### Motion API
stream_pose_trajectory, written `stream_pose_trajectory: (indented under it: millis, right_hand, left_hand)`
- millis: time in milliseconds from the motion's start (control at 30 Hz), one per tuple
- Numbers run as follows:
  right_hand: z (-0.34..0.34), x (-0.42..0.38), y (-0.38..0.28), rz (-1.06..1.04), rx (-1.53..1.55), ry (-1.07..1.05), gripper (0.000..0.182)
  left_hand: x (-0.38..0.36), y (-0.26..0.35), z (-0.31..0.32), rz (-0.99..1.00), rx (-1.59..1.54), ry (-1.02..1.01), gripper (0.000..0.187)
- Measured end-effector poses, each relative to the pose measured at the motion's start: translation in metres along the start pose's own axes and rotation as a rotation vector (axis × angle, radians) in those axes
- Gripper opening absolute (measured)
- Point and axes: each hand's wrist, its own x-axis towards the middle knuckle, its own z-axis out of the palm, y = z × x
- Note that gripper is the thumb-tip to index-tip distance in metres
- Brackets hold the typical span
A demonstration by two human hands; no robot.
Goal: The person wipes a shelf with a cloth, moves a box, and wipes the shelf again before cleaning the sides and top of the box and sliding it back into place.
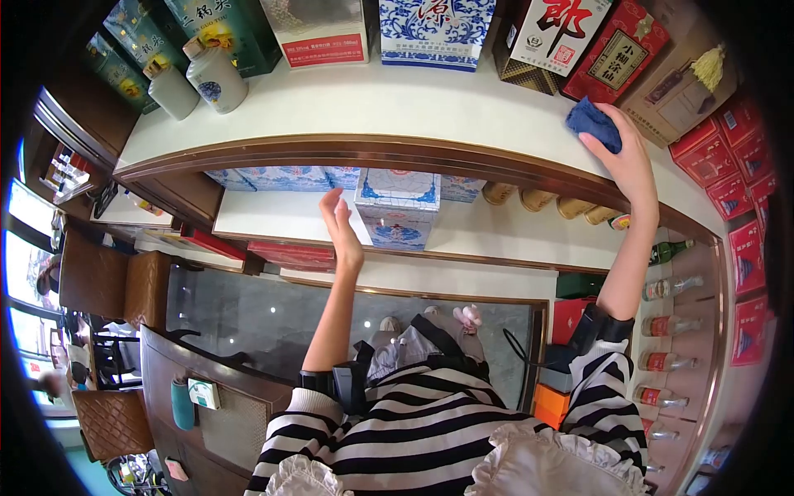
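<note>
A folded blue cloth [597,126] is gripped in my right hand [626,157], pressed against the white shelf top [347,106] near its right end. Just beyond the cloth stand a red liquor box [619,54] and a tan box with a yellow tassel [674,78]. My left hand [341,231] is raised, holding nothing, its fingers stretched out in front of the lower shelf. Right beside it stands a blue-and-white patterned box [399,208].
Two white ceramic bottles [217,78] and green boxes [223,33] stand at the shelf's left. Several glass bottles [666,361] line the right side, near stacked red boxes [748,331]. A brown chair [107,285] and a dark table [215,388] are behind at left.
</note>
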Motion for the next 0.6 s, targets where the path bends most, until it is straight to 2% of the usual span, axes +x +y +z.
stream_pose_trajectory:
  millis: [67,100,133,200,233,300,367,400,467,533,600]
  right_hand:
    - [-0.004,-0.004,-0.001,-0.146,0.007,-0.021,0.042]
    - [-0.004,-0.004,0.002,-0.145,0.008,-0.024,0.042]
    - [-0.004,-0.002,0.006,-0.13,0.033,-0.042,0.041]
    - [-0.003,0.001,0.014,-0.115,0.056,-0.062,0.04]
    - [-0.001,0.002,0.018,-0.137,0.054,-0.034,0.038]
    - [-0.001,0.002,0.017,-0.162,0.051,-0.011,0.037]
    - [-0.006,-0.004,0.006,-0.076,0.273,0.169,0.038]
    - [-0.01,-0.01,-0.005,-0.076,0.273,0.166,0.038]
    - [-0.021,-0.031,-0.025,0.334,1.044,0.259,0.041]
    - [-0.022,-0.065,0.004,0.252,1.69,-0.408,0.044]
    - [0.007,-0.103,-0.036,0.141,1.616,-0.224,0.045]
  left_hand:
    - [0.005,0.008,-0.01,-0.238,-0.16,-0.278,0.046]
    - [0.006,0.007,-0.014,-0.249,-0.147,-0.337,0.048]
    - [0.007,0.007,-0.016,-0.251,-0.147,-0.336,0.048]
    - [0.006,0.008,-0.019,-0.11,0.014,-0.452,0.057]
    - [0.007,0.009,-0.02,-0.14,0.032,-0.458,0.067]
    - [0.007,0.011,-0.019,-0.141,0.048,-0.467,0.071]
    - [0.008,0.015,-0.018,-0.141,0.066,-0.476,0.076]
    - [0.009,0.019,-0.017,-0.135,0.091,-0.489,0.08]
    - [0.01,0.019,-0.017,-0.134,0.117,-0.506,0.084]
    - [0.013,0.017,-0.014,-0.11,0.122,-0.519,0.092]
    - [0.017,0.017,-0.013,-0.1,0.131,-0.542,0.094]
